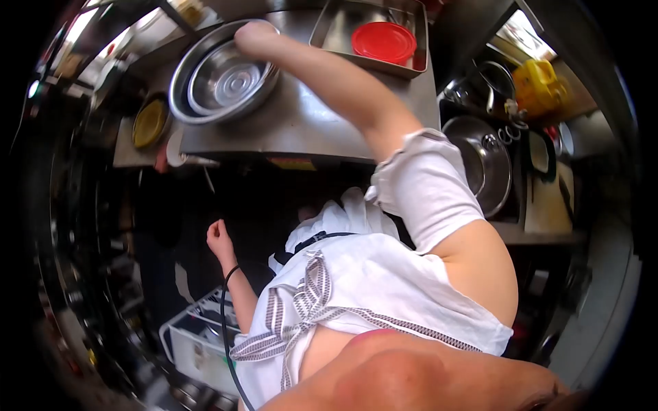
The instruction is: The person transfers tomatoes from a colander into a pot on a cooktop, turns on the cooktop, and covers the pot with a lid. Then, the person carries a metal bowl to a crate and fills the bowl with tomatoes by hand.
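Note:
At the far side of the steel counter, my right hand is closed at the rim of a shiny metal bowl. This bowl sits inside a wider metal basin, and no food shows in it. The fingertips of that hand are hidden from me. My left hand hangs low at my left side, away from the counter, with its fingers loosely curled and nothing visible in them.
A rectangular metal tray holding a red lid stands right of the bowls on the counter. Farther right are a round metal sink, a yellow jug and a cutting board. A white crate is low left.

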Available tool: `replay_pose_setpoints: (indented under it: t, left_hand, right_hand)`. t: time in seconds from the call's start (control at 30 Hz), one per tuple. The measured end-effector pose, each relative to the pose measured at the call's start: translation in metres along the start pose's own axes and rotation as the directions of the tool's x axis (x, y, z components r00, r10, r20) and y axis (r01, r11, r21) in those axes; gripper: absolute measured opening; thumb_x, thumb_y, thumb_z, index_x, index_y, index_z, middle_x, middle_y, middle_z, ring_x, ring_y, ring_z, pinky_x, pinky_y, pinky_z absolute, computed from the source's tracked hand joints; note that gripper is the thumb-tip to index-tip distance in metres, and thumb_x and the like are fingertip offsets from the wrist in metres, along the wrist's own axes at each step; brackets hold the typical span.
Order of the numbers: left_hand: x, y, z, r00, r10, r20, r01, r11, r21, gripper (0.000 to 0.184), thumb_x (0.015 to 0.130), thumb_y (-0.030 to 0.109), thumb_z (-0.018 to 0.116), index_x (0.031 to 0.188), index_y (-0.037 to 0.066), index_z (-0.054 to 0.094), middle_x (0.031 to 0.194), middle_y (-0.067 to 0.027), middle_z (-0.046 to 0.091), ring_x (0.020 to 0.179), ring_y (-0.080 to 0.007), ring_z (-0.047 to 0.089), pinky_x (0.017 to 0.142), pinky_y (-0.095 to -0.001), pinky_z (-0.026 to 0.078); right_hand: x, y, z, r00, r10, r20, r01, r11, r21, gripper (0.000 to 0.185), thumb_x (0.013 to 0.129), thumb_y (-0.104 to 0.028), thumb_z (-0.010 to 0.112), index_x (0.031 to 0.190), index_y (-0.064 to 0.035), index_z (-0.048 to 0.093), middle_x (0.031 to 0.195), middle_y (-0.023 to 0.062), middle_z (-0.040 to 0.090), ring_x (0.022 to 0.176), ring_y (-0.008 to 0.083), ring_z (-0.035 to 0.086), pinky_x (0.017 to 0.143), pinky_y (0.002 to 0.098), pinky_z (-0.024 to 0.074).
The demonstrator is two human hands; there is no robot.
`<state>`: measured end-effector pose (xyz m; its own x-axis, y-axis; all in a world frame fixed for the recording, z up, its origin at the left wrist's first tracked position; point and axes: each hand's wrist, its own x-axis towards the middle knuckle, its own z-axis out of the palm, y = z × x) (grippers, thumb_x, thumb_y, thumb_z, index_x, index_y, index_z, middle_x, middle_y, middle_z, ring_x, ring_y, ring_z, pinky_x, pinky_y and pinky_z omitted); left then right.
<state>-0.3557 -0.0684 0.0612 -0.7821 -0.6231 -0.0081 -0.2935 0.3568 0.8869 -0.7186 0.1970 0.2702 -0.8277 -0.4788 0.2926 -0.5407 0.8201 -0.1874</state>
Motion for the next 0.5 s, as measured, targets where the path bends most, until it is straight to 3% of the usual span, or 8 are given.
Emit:
replay_pose_setpoints:
  t: [0.03, 0.07, 0.17, 0.23, 0.37, 0.43, 0.47, 0.5]
  left_hand:
    - [0.010, -0.003, 0.000, 0.999, 0.018, 0.030, -0.018, 1.000, -0.002, 0.018, 0.081, 0.017, 0.061, 0.081, -0.001, 0.060, 0.072, -0.0024, 0.057, 0.067, -0.0087, 0.052, 0.064, -0.0218, 0.042]
    - [0.022, -0.007, 0.001, 0.999, 0.005, 0.043, -0.004, 1.000, -0.023, 0.018, 0.081, 0.017, 0.060, 0.082, -0.001, 0.060, 0.072, -0.0021, 0.057, 0.067, -0.0083, 0.051, 0.063, -0.0216, 0.042]
    - [0.054, -0.010, -0.004, 0.994, -0.056, 0.093, 0.060, 0.997, -0.044, 0.017, 0.082, 0.017, 0.060, 0.081, 0.000, 0.060, 0.072, -0.0011, 0.057, 0.066, -0.0070, 0.051, 0.061, -0.0206, 0.041]
    - [0.062, 0.007, -0.009, 0.979, -0.156, 0.132, 0.164, 0.985, -0.051, 0.016, 0.083, 0.018, 0.058, 0.081, 0.002, 0.060, 0.073, 0.0000, 0.058, 0.067, -0.0045, 0.050, 0.059, -0.0181, 0.039]
    - [0.083, 0.016, -0.005, 0.971, -0.168, 0.171, 0.193, 0.971, -0.139, 0.016, 0.084, 0.020, 0.057, 0.084, 0.003, 0.060, 0.077, -0.0002, 0.059, 0.070, -0.0052, 0.052, 0.060, -0.0175, 0.040]
    - [0.095, 0.033, 0.004, 0.950, -0.192, 0.247, 0.240, 0.954, -0.180, 0.018, 0.085, 0.020, 0.056, 0.088, 0.003, 0.060, 0.082, -0.0015, 0.060, 0.073, -0.0069, 0.053, 0.062, -0.0186, 0.042]
    - [0.100, 0.046, 0.012, 0.947, -0.162, 0.276, 0.224, 0.951, -0.211, 0.019, 0.086, 0.021, 0.055, 0.090, 0.003, 0.060, 0.084, -0.0024, 0.060, 0.075, -0.0077, 0.054, 0.063, -0.0195, 0.043]
    - [0.106, 0.059, 0.015, 0.948, -0.139, 0.285, 0.210, 0.948, -0.237, 0.020, 0.086, 0.021, 0.054, 0.092, 0.003, 0.059, 0.086, -0.0032, 0.060, 0.076, -0.0086, 0.055, 0.065, -0.0203, 0.044]
  right_hand:
    - [0.004, -0.006, 0.005, 0.996, 0.014, 0.084, -0.010, 0.999, -0.052, 0.023, 0.074, -0.015, 0.050, 0.086, -0.0058, 0.066, 0.093, 0.0147, 0.063, 0.087, 0.0291, 0.061, 0.073, 0.0387, 0.0489]
    - [0.024, -0.004, 0.027, 0.968, 0.169, 0.185, -0.154, 0.984, -0.090, 0.024, 0.076, -0.015, 0.049, 0.092, -0.0081, 0.066, 0.098, 0.0124, 0.063, 0.091, 0.0270, 0.060, 0.074, 0.0377, 0.0490]
    - [0.038, -0.009, 0.039, 0.884, 0.374, 0.281, -0.330, 0.924, -0.193, 0.025, 0.078, -0.016, 0.048, 0.095, -0.0094, 0.066, 0.101, 0.0108, 0.062, 0.094, 0.0253, 0.060, 0.075, 0.0373, 0.0486]
    - [0.044, -0.001, 0.052, 0.899, 0.367, 0.237, -0.335, 0.928, -0.164, 0.025, 0.077, -0.017, 0.050, 0.096, -0.0095, 0.065, 0.101, 0.0102, 0.062, 0.094, 0.0248, 0.060, 0.075, 0.0369, 0.0483]
    - [0.056, 0.001, 0.028, 0.959, 0.232, 0.163, -0.212, 0.968, -0.133, 0.025, 0.073, -0.017, 0.054, 0.094, -0.0077, 0.065, 0.097, 0.0121, 0.063, 0.090, 0.0276, 0.060, 0.072, 0.0396, 0.0484]
    - [0.053, -0.005, -0.014, 0.952, 0.246, 0.180, -0.242, 0.969, -0.046, 0.027, 0.069, -0.017, 0.054, 0.091, -0.0025, 0.062, 0.094, 0.0150, 0.062, 0.090, 0.0290, 0.060, 0.071, 0.0391, 0.0488]
    - [0.054, 0.003, -0.020, 0.953, 0.264, 0.147, -0.253, 0.963, -0.093, 0.030, 0.069, -0.018, 0.054, 0.094, -0.0040, 0.063, 0.102, 0.0129, 0.061, 0.089, 0.0276, 0.061, 0.073, 0.0392, 0.0492]
    - [0.064, 0.023, -0.023, 0.976, 0.157, 0.148, -0.137, 0.981, -0.139, 0.035, 0.071, -0.025, 0.056, 0.097, -0.0015, 0.061, 0.098, 0.0134, 0.062, 0.083, 0.0252, 0.062, 0.070, 0.0356, 0.0499]
